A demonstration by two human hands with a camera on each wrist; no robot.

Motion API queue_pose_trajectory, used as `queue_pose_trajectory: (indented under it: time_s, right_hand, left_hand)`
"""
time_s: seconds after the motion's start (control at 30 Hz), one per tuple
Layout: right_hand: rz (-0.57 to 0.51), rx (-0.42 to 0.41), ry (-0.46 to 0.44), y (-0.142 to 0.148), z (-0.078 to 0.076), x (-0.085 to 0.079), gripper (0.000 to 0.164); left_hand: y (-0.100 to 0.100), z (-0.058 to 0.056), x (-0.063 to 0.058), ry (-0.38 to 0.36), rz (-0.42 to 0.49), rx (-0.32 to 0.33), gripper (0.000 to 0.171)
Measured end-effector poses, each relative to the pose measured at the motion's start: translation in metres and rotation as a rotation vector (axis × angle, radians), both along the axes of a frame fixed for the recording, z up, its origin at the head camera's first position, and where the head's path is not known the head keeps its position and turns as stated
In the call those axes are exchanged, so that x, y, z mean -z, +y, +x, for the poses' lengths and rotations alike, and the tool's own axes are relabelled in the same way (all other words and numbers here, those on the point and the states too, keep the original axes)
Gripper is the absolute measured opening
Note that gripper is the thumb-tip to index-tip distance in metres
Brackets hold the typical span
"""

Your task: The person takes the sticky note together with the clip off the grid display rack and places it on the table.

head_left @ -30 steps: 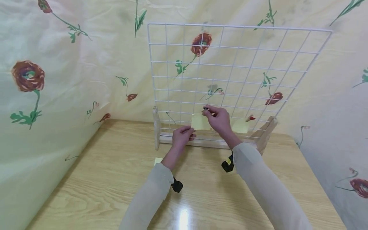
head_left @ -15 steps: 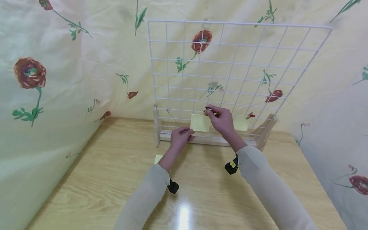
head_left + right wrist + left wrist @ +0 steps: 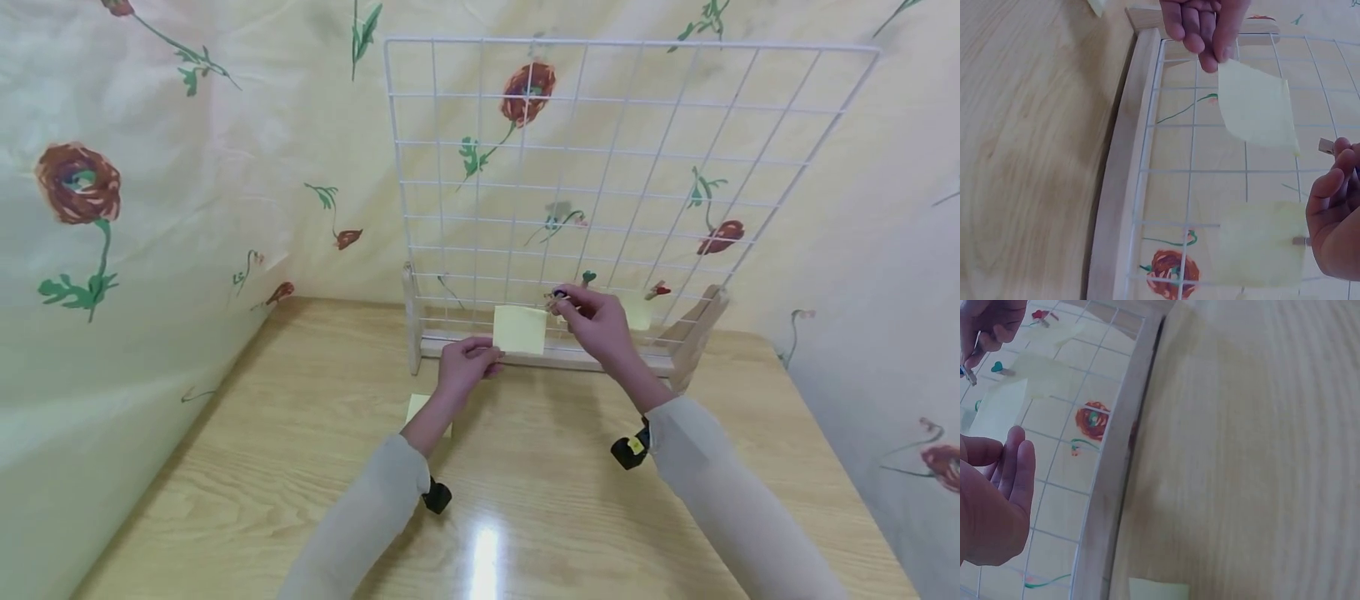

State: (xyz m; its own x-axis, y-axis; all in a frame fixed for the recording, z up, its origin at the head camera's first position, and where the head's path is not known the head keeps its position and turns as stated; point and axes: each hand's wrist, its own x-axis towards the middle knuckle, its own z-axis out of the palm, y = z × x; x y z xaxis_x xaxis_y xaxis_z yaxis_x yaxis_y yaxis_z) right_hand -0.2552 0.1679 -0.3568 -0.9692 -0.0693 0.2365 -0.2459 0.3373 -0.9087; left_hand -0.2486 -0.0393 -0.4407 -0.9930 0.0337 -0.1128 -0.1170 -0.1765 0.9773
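My left hand (image 3: 467,367) pinches a pale yellow paper note (image 3: 519,330) by its lower left corner, in front of the white wire grid (image 3: 517,200). Beside the note's upper right edge, my right hand (image 3: 600,325) pinches a small wooden clothespin (image 3: 1327,145) with a dark top. A clothespin with a green heart (image 3: 997,367) clips a second note (image 3: 1044,375) to the grid. Farther right, a clothespin with a red heart (image 3: 658,290) is on a third note (image 3: 637,312). In the head view my right hand hides most of the second note.
The grid stands upright in a wooden base (image 3: 600,360) with side feet at the back of the wooden table (image 3: 225,467). Another yellow note (image 3: 418,407) lies on the table, partly under my left forearm. Flower-patterned cloth (image 3: 150,250) hangs behind and at both sides.
My right hand has moved right and slightly down with the clothespin, uncovering the green-heart clothespin. My left hand and its note have shifted slightly down in view. More of the table's note shows.
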Motion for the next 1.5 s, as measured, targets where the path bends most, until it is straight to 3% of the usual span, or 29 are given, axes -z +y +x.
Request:
queue_pose_trajectory:
  time_s: [0.27,0.77,0.97,1.03,1.2,1.5]
  right_hand:
    - [-0.102,-0.058,-0.085,0.017,0.016,0.007,0.030]
    - [0.015,-0.068,-0.166,0.056,0.045,0.042,0.031]
    - [0.064,-0.075,-0.243,0.077,0.053,0.058,0.031]
    - [0.087,-0.087,-0.273,0.084,0.055,0.064,0.031]
    - [0.141,-0.086,-0.367,0.099,0.059,0.075,0.037]
    - [0.164,-0.105,-0.412,0.113,0.063,0.093,0.035]
  left_hand:
    - [-0.006,0.013,0.010,-0.030,-0.046,0.026,0.024]
    - [-0.021,0.036,0.029,-0.082,-0.151,0.094,0.028]
    - [-0.028,0.054,0.017,-0.112,-0.199,0.122,0.028]
    - [-0.030,0.056,0.022,-0.118,-0.197,0.118,0.028]
    - [-0.033,0.052,0.051,-0.127,-0.200,0.107,0.030]
    - [-0.038,0.062,0.061,-0.106,-0.234,0.126,0.030]
